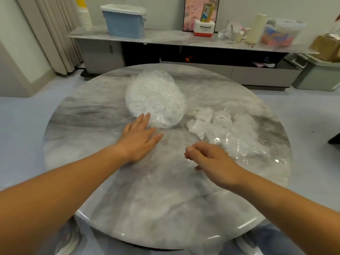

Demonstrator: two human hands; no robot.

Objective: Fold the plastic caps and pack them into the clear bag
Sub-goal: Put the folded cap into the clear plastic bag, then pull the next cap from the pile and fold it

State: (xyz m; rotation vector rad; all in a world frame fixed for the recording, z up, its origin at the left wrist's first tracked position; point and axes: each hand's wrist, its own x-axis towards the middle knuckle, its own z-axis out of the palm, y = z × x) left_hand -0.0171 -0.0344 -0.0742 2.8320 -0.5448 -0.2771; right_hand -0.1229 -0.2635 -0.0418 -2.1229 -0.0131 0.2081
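A heap of crinkled clear plastic caps [155, 97] lies on the round marble table [110, 190], toward its far middle. My left hand [140, 137] reaches flat across the table, its straight fingertips touching the near edge of the heap. To the right lies the clear bag [239, 133] with several folded white caps [203, 115] inside and a small barcode label. My right hand [211, 159] hovers beside the bag's near left edge, fingers loosely curled, thumb against forefinger; I cannot tell whether it pinches the thin plastic.
Behind the table runs a long low cabinet [184, 41] with a blue bin [125, 21], a Panasonic box [204, 28], a cream vase and clutter on top. A grey-green storage box [320, 74] stands on the floor at right. Curtains hang at far left.
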